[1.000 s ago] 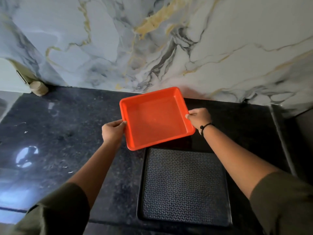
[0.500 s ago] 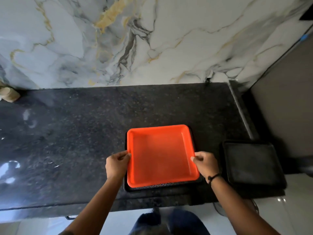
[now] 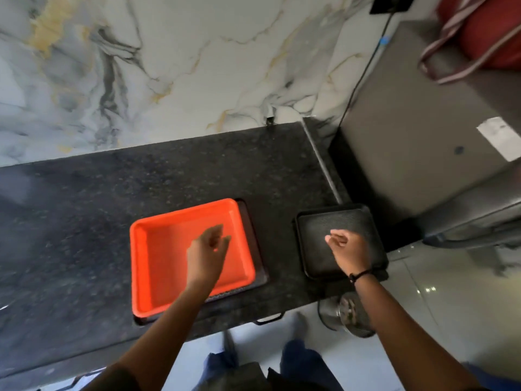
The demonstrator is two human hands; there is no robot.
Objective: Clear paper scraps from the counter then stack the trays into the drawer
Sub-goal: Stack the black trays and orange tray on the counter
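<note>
Dark granite counter (image 3: pixel 84 207), marble wall behind. Orange tray (image 3: pixel 163 249) sits nested on a black tray (image 3: pixel 260 273); another black tray (image 3: pixel 313 244) lies near the right end. Left hand (image 3: pixel 207 253) and right hand (image 3: pixel 349 252) hover loose, holding nothing. Trays look light, stiff plastic, so I'd grab opposite rims

the person is wearing a thin black wristband (image 3: pixel 359 275) on the right wrist, at four o'clock in the view. both forearms are showing bare. blue trousers (image 3: pixel 298 359) are showing at six o'clock, blurred.
</note>
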